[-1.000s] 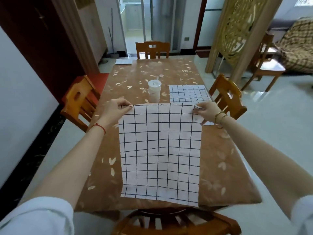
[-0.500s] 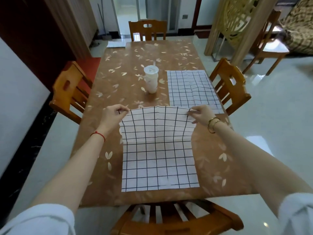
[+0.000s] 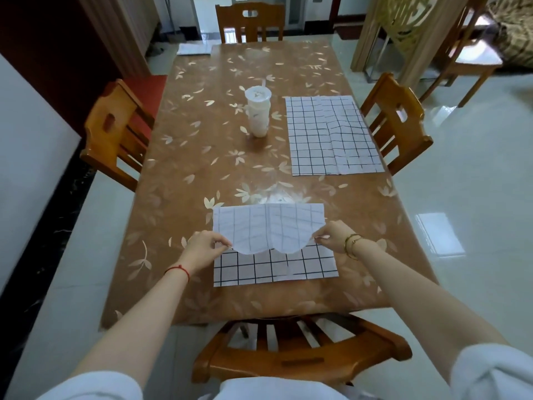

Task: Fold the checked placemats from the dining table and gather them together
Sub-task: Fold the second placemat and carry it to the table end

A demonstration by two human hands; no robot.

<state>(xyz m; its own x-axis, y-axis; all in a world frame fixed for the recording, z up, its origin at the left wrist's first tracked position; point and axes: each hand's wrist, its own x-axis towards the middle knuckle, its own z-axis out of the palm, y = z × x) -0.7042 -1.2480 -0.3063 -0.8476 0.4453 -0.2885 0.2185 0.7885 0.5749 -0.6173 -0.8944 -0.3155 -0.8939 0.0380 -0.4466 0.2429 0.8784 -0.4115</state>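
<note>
Here, a checked placemat (image 3: pixel 274 255) is seen lying near the front edge of the dining table (image 3: pixel 178 174), roughly midway between its left and right edges. Its far portion is turned over toward the near side, so that the paler underside (image 3: pixel 268 229) is shown on top and the bold black grid is exposed only along the near strip. The turned-over edge sags in two curves between the two grips. One corner of that edge is pinched by the fingers of the left hand (image 3: pixel 202 249), a red string (image 3: pixel 178 269) being worn on that wrist. The other corner is pinched by the fingers of the right hand (image 3: pixel 331 236), with gold bangles (image 3: pixel 352 243) worn on that wrist. Both hands are held just above the mat.

A second checked placemat (image 3: pixel 331 134) is laid flat and unfolded along the right edge of the table, well apart from the first and just beside a wooden chair (image 3: pixel 395 119). A white lidded cup (image 3: pixel 257 111) is stood upright near the middle of the table, to the left of the second mat and apart from it. Further chairs are set at the left, far and near edges.
</note>
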